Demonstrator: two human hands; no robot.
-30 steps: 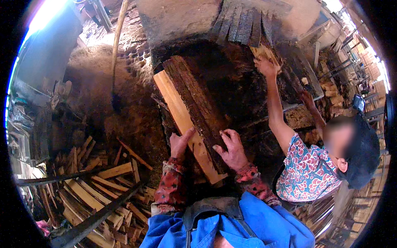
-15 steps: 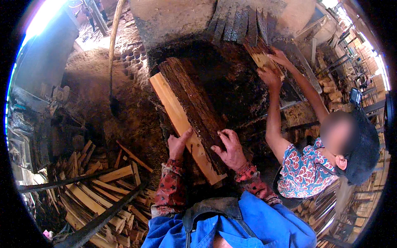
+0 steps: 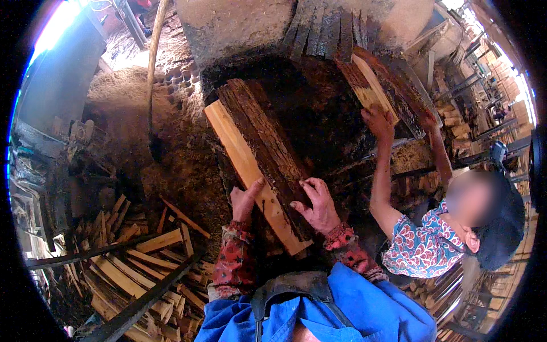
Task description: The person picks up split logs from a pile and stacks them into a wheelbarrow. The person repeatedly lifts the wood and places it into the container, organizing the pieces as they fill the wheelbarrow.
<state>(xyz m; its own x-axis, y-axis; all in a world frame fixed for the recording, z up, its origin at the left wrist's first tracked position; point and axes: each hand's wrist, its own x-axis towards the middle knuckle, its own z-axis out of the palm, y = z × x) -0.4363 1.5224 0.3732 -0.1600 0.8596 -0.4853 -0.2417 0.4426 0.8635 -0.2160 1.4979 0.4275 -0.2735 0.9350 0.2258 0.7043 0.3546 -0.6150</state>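
I hold a long slab of split wood (image 3: 256, 154), pale on its cut side and dark with bark on top, pointing away from me toward a dark pit (image 3: 319, 119). My left hand (image 3: 246, 199) grips its pale left edge near the close end. My right hand (image 3: 318, 206) clasps the bark side. To my right a person in a patterned top (image 3: 424, 248) lifts both hands to another bark slab (image 3: 379, 88) leaning at the pit's far right.
Several dark planks (image 3: 327, 31) stand against a grey wall behind the pit. A heap of cut wood pieces (image 3: 134, 262) lies at lower left, crossed by a dark metal bar (image 3: 142, 302). A long pole (image 3: 152, 74) stands in a sawdust mound (image 3: 122, 97) at left.
The slab in my hands has stayed at much the same angle. The person on the right has raised both hands higher onto the other slab, tilting it up.
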